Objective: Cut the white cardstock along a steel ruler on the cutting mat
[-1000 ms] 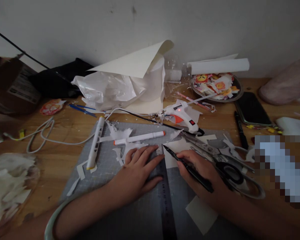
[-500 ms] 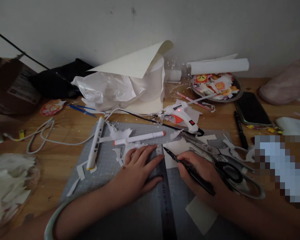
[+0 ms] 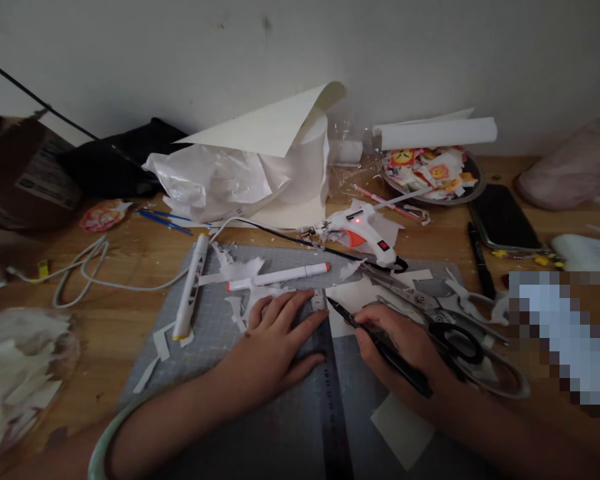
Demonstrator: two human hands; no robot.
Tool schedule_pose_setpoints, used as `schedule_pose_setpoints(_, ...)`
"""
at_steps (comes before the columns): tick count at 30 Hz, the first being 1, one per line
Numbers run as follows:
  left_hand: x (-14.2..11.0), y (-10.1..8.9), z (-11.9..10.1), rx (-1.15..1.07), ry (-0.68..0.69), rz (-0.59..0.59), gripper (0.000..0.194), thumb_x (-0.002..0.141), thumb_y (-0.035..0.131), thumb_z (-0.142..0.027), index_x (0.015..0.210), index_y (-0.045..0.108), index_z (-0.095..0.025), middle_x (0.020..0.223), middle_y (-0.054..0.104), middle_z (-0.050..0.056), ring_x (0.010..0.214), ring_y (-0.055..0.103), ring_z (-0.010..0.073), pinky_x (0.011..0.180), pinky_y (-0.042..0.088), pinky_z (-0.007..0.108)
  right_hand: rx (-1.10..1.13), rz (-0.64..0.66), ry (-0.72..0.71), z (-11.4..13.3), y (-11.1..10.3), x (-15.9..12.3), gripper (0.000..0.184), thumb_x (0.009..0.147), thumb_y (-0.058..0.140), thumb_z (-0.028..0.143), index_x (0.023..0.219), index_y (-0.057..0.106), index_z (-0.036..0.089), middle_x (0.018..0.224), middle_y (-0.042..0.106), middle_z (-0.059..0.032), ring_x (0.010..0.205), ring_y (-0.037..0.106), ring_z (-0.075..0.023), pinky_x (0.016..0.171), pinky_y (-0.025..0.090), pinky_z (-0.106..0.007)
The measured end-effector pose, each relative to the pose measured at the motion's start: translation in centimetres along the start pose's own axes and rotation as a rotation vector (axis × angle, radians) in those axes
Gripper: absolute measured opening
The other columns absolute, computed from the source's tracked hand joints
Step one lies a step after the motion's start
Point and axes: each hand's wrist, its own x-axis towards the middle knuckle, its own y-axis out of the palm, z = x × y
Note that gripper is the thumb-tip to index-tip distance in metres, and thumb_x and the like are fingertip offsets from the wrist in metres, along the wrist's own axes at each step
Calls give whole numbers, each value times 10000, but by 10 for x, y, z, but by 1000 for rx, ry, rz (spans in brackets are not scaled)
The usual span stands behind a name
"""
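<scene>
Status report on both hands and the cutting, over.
Left hand flat on ruler. Right hand grips knife, tip at ruler edge on paper. Scissors close beside right hand.

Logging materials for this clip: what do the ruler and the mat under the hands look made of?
Ruler: likely dark metal, thin and flat with fine printed graduations; could be plastic. Cutting mat: probably matte grey rubbery plastic, with a faint printed grid. The left hand presses on the ruler.
</scene>
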Motion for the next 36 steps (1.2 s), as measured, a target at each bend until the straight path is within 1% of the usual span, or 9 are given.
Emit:
schedule_pose_setpoints(5, 0, 0, 0, -3, 3, 1, 446, 881, 530, -365, 1301, 472, -229, 1365, 431, 158, 1222, 412, 329, 956, 358, 561, -1, 2, -7, -1, 0, -1, 141, 879, 482, 156, 999, 501, 228, 881, 604, 9, 825, 591, -126, 766, 453, -246)
schedule_pose_setpoints(10, -1, -1, 0, -7, 5, -3, 444, 884, 524, -375, 1300, 479, -228, 1365, 426, 156, 1215, 416, 333, 954, 361, 562, -16, 1, 7, -2, 1, -2, 101, 875, 478, 174, 955, 516, 222, 841, 605, 4, 778, 594, -141, 733, 464, -265)
schedule_pose_setpoints(15, 0, -1, 0, -13, 0, -1, 441, 880, 531, -374, 1295, 485, -231, 1367, 431, 153, 1218, 419, 332, 961, 357, 561, -30, 2, 25, -1, 1, -2, 89, 866, 483, 188, 935, 530, 218, 812, 610, 3, 742, 597, -143, 686, 468, -262)
schedule_pose_setpoints(20, 0, 0, -1, -4, -1, -1, 442, 885, 526, -365, 1304, 474, -232, 1372, 423, 155, 1227, 411, 329, 968, 351, 562, -39, -5, 6, 0, 1, -1, 85, 856, 481, 177, 911, 529, 219, 782, 602, 12, 704, 591, -136, 661, 462, -252)
schedule_pose_setpoints(25, -1, -2, 0, 5, 4, 10, 444, 888, 520, -375, 1306, 473, -231, 1366, 427, 159, 1219, 416, 334, 953, 363, 572, -80, -65, -29, 0, 4, 0, 93, 820, 479, 150, 875, 520, 213, 747, 600, 18, 673, 587, -128, 643, 464, -239)
schedule_pose_setpoints(32, 1, -1, 0, 6, 0, 14, 443, 891, 518, -382, 1310, 471, -245, 1376, 424, 161, 1226, 418, 343, 948, 360, 595, -102, -91, -20, 3, 3, 1, 100, 785, 467, 156, 844, 525, 212, 699, 606, 15, 611, 586, -129, 579, 464, -237)
schedule_pose_setpoints(36, 0, -1, 1, -2, 1, 17, 444, 889, 521, -388, 1307, 482, -242, 1374, 427, 162, 1221, 422, 353, 946, 362, 601, -102, -92, -25, 2, 3, 1, 107, 776, 472, 152, 844, 522, 218, 692, 605, 19, 600, 585, -128, 568, 457, -237)
